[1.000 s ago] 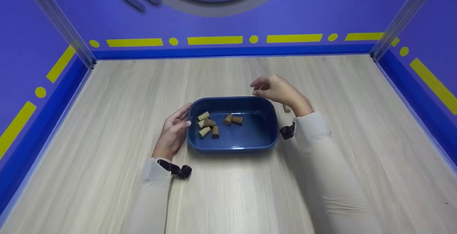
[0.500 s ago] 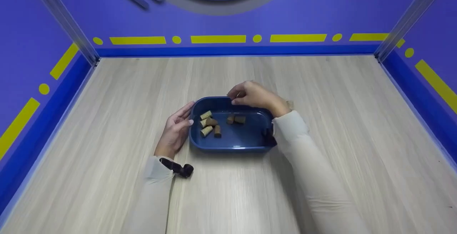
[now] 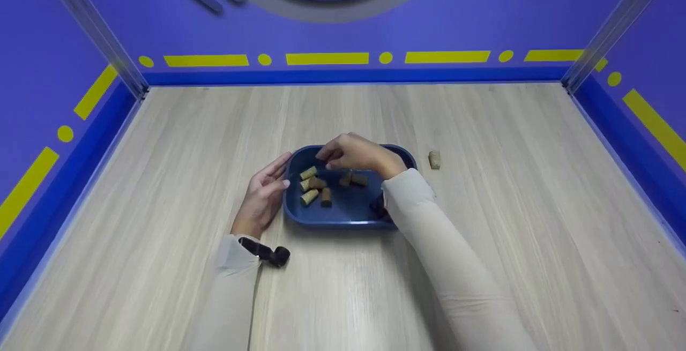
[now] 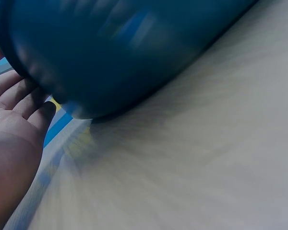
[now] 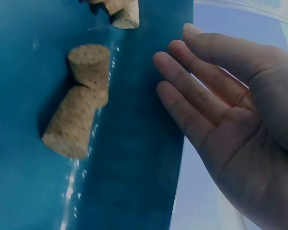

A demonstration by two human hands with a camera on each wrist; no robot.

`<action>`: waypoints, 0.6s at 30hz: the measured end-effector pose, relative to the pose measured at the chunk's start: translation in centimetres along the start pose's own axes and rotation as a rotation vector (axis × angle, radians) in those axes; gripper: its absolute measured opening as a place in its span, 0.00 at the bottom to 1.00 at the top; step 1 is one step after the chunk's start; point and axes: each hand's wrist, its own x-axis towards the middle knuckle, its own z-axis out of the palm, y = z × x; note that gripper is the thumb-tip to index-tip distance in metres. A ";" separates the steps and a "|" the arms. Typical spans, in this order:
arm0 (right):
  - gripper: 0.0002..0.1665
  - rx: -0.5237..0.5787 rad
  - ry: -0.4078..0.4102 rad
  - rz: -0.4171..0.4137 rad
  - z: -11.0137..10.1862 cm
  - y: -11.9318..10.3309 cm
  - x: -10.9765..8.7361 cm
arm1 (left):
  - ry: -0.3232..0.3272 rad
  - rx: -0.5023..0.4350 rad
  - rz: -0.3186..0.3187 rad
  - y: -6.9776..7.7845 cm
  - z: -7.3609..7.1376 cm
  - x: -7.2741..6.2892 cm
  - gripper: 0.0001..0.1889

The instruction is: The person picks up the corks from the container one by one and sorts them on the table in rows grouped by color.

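Note:
A dark blue rectangular tub [image 3: 351, 224] stands on the table. At its left end my left hand [image 3: 260, 196] rests against the outer wall, thumb at the rim; the left wrist view shows those fingers [image 4: 20, 98] fairly straight along the tub's outside. My right hand [image 3: 356, 154] is over the tub's far side, thumb and index finger close together. Any cork between those two fingertips is hidden; in the right wrist view the other fingers [image 5: 185, 103] are loosely extended. Inside lie several cork stoppers [image 3: 309, 196] in a left cluster, with a pair of corks [image 5: 72, 122] near the middle.
One loose cork [image 3: 434, 159] is on the wooden table [image 3: 498, 190], right of the tub. Blue and purple panels [image 3: 343, 35] with yellow dashes enclose the table at the back and sides.
My right hand has moved left and down, from beyond the tub's far right corner to over its far left part. The loose cork on the table came into full view. My left hand stayed put.

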 end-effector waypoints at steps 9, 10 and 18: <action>0.21 0.003 -0.037 0.003 1.0 -0.2 0.8 | -0.005 0.004 0.008 0.0 0.0 -0.1 0.35; 0.21 0.002 -0.036 0.012 1.2 -0.2 0.9 | -0.007 0.003 0.010 0.0 0.0 -0.1 0.35; 0.21 0.024 -0.037 0.102 2.1 -0.3 0.9 | -0.014 0.009 0.006 0.1 0.0 -0.2 0.35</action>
